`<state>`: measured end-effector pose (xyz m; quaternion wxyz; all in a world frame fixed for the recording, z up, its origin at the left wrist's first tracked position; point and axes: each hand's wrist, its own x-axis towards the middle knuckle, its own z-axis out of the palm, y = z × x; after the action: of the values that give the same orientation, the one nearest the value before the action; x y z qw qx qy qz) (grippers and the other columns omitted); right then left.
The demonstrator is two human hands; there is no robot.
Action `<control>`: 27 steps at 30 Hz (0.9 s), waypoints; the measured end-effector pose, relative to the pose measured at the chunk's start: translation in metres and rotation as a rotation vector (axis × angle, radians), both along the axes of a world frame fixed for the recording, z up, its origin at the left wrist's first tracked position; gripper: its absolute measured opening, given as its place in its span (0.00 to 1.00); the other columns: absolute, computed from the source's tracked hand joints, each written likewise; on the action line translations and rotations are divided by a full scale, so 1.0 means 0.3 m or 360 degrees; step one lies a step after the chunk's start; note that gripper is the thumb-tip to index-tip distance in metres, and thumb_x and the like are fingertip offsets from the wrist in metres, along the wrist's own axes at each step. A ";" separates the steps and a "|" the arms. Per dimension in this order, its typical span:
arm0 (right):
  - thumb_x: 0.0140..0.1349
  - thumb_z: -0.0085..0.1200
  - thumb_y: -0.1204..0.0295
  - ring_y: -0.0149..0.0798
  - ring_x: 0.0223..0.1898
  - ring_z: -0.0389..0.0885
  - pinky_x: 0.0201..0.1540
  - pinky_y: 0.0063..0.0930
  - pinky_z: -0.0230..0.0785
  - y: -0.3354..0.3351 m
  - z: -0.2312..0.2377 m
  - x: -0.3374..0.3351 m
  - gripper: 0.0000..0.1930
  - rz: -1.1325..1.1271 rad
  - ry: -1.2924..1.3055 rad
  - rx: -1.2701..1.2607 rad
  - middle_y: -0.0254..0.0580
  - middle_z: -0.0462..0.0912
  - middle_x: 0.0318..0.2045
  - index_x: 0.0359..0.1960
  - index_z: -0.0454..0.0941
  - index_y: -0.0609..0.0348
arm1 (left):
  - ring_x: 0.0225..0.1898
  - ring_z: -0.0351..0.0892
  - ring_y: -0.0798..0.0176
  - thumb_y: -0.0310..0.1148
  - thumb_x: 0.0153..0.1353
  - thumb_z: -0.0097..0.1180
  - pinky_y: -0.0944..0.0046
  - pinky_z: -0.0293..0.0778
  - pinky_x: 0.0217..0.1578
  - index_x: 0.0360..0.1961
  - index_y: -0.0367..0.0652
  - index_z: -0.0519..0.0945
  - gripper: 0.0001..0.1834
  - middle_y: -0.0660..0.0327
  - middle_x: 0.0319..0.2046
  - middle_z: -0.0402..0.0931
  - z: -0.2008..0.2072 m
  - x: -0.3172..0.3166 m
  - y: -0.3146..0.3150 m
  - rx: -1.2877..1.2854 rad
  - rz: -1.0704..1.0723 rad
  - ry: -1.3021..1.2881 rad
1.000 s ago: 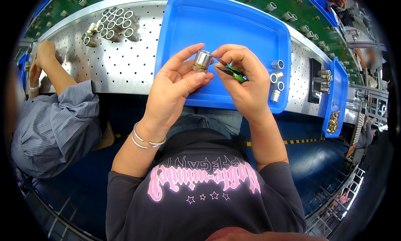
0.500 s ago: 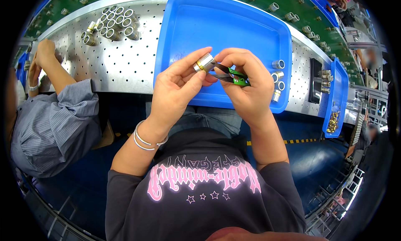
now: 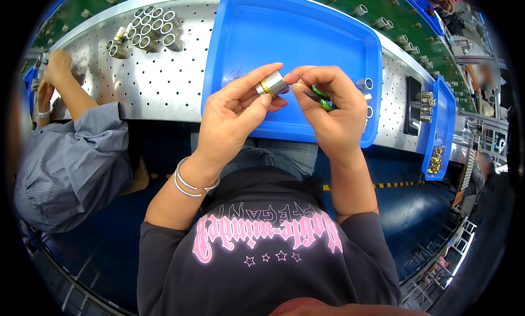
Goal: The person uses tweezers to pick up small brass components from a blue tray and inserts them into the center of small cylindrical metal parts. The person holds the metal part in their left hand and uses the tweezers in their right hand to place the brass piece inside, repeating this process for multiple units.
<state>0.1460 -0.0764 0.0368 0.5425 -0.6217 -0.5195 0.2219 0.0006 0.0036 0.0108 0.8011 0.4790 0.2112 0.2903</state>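
My left hand [image 3: 232,111] pinches a silver metal sleeve fitting [image 3: 275,83] with a brass-coloured band near its lower left end. The fitting is tilted, its other end toward my right hand. My right hand [image 3: 336,108] is closed around small snips [image 3: 322,100] with black pointed blades and green handles. The blades point up and left, a short gap from the fitting. My right thumb and forefinger tips come together beside the fitting's end; whether something small is between them I cannot tell. Both hands are over a large blue tray [image 3: 257,15].
Several similar fittings [image 3: 365,84] stand at the tray's right side. More fittings [image 3: 156,26] are grouped on the perforated metal table [image 3: 180,86] at left. A black phone [image 3: 413,105] and a smaller blue tray [image 3: 445,124] with brass parts lie right. A co-worker's striped sleeve [image 3: 101,130] is at left.
My right hand has moved right, drawing the snips away from the fitting. My left hand and the fitting have shifted only slightly. Fittings on the green belt have moved a little right.
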 end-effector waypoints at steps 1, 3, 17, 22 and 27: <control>0.53 0.54 0.85 0.22 0.29 0.74 0.31 0.14 0.66 0.001 -0.006 -0.001 0.07 -0.0028 0.0057 0.0024 0.42 0.81 0.34 0.33 0.72 0.65 | 0.41 0.79 0.68 0.25 0.62 0.48 0.71 0.73 0.44 0.58 0.33 0.67 0.22 0.56 0.42 0.77 0.000 0.000 0.000 0.0005 -0.0006 -0.0001; 0.50 0.57 0.84 0.22 0.26 0.73 0.29 0.15 0.66 0.005 -0.020 -0.004 0.09 -0.0082 0.0170 0.0073 0.37 0.81 0.31 0.34 0.75 0.65 | 0.41 0.79 0.68 0.25 0.62 0.48 0.70 0.73 0.44 0.58 0.33 0.67 0.22 0.56 0.42 0.77 0.001 0.001 0.002 0.0016 -0.0017 -0.0004; 0.52 0.58 0.80 0.19 0.19 0.64 0.21 0.14 0.57 0.012 -0.022 0.015 0.06 -0.0104 0.0229 0.0004 0.32 0.79 0.25 0.33 0.77 0.63 | 0.45 0.78 0.62 0.27 0.62 0.49 0.68 0.74 0.46 0.61 0.36 0.61 0.26 0.53 0.47 0.74 0.020 0.000 0.017 -0.0273 -0.0127 -0.0030; 0.52 0.59 0.79 0.19 0.19 0.64 0.21 0.15 0.57 0.016 -0.025 0.013 0.07 -0.0108 0.0221 0.0015 0.33 0.79 0.26 0.34 0.77 0.62 | 0.45 0.78 0.61 0.27 0.62 0.50 0.67 0.74 0.47 0.61 0.36 0.62 0.26 0.53 0.47 0.74 0.011 -0.002 0.019 -0.0365 -0.0213 -0.0038; 0.52 0.60 0.76 0.23 0.23 0.69 0.25 0.16 0.61 0.015 -0.024 0.017 0.09 -0.0135 0.0110 0.0038 0.35 0.79 0.29 0.35 0.77 0.63 | 0.45 0.78 0.61 0.24 0.58 0.54 0.66 0.73 0.47 0.56 0.36 0.65 0.24 0.51 0.45 0.74 0.002 0.003 0.015 -0.0352 -0.0207 -0.0095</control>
<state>0.1511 -0.0719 0.0297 0.5765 -0.6285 -0.4763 0.2139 0.0014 0.0082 0.0114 0.8721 0.3916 0.1864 0.2267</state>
